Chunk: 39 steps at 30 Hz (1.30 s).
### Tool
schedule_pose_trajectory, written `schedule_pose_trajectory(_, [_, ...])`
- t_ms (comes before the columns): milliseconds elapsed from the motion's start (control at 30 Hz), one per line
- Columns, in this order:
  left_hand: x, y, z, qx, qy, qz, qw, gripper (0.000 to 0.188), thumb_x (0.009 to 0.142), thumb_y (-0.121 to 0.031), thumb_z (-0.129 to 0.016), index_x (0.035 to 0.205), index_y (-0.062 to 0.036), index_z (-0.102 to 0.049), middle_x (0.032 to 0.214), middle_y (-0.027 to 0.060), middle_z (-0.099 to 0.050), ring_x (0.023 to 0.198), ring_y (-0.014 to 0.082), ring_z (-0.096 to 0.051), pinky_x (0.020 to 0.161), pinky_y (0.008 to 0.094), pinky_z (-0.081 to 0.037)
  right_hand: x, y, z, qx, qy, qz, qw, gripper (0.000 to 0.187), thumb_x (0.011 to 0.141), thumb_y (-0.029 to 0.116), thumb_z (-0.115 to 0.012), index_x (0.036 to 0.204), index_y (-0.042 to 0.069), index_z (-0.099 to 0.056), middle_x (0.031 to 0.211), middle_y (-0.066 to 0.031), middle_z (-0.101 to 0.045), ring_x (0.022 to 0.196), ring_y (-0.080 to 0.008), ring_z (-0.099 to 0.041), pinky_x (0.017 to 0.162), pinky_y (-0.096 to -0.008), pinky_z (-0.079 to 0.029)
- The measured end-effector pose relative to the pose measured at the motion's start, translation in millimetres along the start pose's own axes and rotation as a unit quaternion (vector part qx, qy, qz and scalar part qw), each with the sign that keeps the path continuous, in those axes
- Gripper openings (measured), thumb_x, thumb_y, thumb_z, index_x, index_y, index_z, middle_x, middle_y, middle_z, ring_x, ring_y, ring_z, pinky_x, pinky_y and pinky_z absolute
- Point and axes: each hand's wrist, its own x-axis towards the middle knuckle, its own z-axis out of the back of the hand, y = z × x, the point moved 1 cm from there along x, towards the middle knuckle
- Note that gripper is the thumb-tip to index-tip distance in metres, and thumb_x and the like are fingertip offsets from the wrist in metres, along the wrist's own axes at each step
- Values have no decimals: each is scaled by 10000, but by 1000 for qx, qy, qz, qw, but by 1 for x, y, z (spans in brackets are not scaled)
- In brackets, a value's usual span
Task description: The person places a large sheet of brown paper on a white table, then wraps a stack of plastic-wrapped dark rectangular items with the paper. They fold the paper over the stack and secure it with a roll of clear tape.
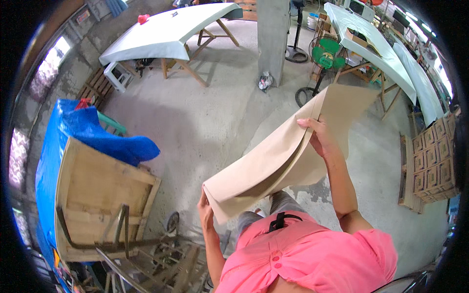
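A large sheet of brown kraft paper (264, 156), folded over on itself, hangs in the air in front of my body. My left hand (205, 209) grips its lower left corner; the fingertips are partly hidden behind the paper. Farther up and to the right, my right hand (315, 134) pinches the folded edge, thumb on top and the other fingers underneath. Between the layers a dark gap shows along the fold. Beyond my right hand the paper's far end spreads out to the right and looks blurred.
At left stand a wooden panel (105, 195) with metal legs and a blue tarp (105, 132). White-covered tables (171, 34) are at far left and far right (376, 41). A concrete pillar (271, 44), a green fan (328, 52) and stacked cartons (434, 158) stand around the concrete floor.
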Motion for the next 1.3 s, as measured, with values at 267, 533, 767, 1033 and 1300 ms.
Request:
schedule_pose_trajectory(267, [178, -64, -24, 125, 77, 75, 986, 313, 768, -140, -708, 1018, 44, -668, 982, 56, -672, 879, 109, -594, 805, 267, -463, 274, 2, -22, -3, 116, -43, 992, 395, 737, 148, -690, 1053, -21, -522, 898, -79, -588, 795, -167, -605, 736, -296, -502])
schedule_pose_trajectory(533, [344, -81, -99, 253, 108, 103, 956, 451, 772, -243, -724, 1135, -13, -588, 1063, 68, -646, 964, 166, -564, 817, 337, -457, 546, 5, -106, -34, 288, -114, 950, 281, 745, 154, -679, 931, -17, -555, 818, -77, -603, 678, -148, -617, 611, -277, -512])
schedule_pose_trajectory(767, [530, -134, -176, 394, 180, -40, 900, 332, 872, -290, -620, 1061, -18, -601, 994, 178, -646, 884, 322, -616, 758, 415, -473, 760, -5, -161, -15, 263, -121, 957, 332, 744, 165, -686, 964, -28, -530, 792, -86, -594, 619, -177, -615, 570, -294, -523])
schedule_pose_trajectory(1033, [807, -213, -183, 498, 263, -19, 826, 286, 884, -327, -552, 1052, -106, -618, 1015, 189, -634, 926, 424, -574, 742, 466, -481, 973, 10, -195, -14, 144, -89, 985, 375, 739, 183, -678, 1010, -30, -529, 842, -75, -616, 744, -171, -623, 720, -326, -528])
schedule_pose_trajectory(1300, [1029, -262, -240, 600, 339, -91, 719, 274, 849, -253, -542, 1033, -63, -617, 1045, 220, -581, 880, 411, -611, 760, 489, -503, 1158, 37, -179, -98, 58, -90, 989, 366, 734, 201, -657, 1025, 4, -554, 898, -73, -619, 777, -144, -610, 732, -276, -497])
